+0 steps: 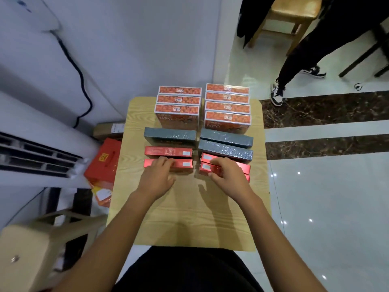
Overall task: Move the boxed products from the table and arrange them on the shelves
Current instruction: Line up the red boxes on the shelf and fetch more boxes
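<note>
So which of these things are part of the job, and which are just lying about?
Job: orange boxes, grey boxes, red boxes, wooden table, left hand, right hand.
Lying about: red bag, wooden stool, air conditioner, black cable.

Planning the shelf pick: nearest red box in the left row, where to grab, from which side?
The near red box stands on its long edge, another red box close behind. Pinch its thin width from above: fingers over the back, thumb on the free near face.
</note>
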